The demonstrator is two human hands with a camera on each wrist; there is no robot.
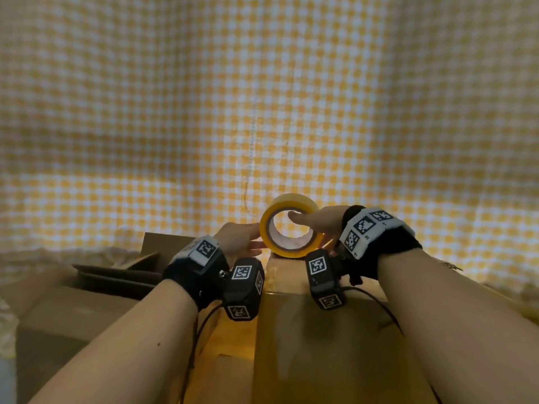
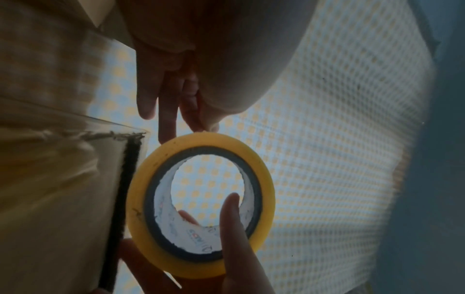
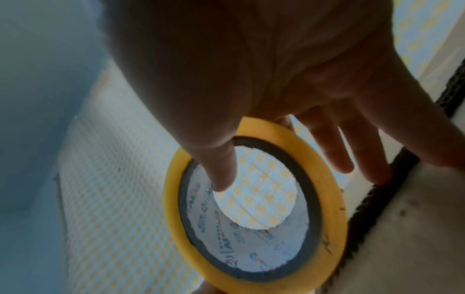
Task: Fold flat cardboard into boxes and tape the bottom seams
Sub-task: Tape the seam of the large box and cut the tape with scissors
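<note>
Tape roll [image 1: 291, 225]: qty 1, yellow; stands on edge at the far end of the cardboard box [image 1: 306, 330], lower rim on the box's far top edge; bore axis runs roughly horiz., open core facing back toward the head cam; printed white liner visible inside the core in both wrist views. A glossy strip of clear tape [image 1: 271, 287] runs along the box top twd the roll, lengthwise, near-to-far.

Right hand [image 1: 318, 223]: thumb hooked into the core, pressing the inner liner; remaining fingers go round the outside on the far side, so the roll is pinched betw. thumb and fingers; in the right wrist view the free fingers [image 3: 334, 147] spread out loosely beside the roll, near the corrugated box edge.

Left hand [image 1: 239, 240]: fingers extended, near straight, tips touching the roll's outer rim on its left side; no curl round it; left wrist view shows the fingertips [image 2: 166, 127] meeting the yellow rim from above.

Boxes: 2 counted; the one under the roll, plus a second box [image 1: 122, 263] w/ flaps up, to the left and behind. Backdrop: yellow-white checked cloth [image 1: 262, 97].

Wrist cams: 2, one per wrist, black w/ coded markers.
</note>
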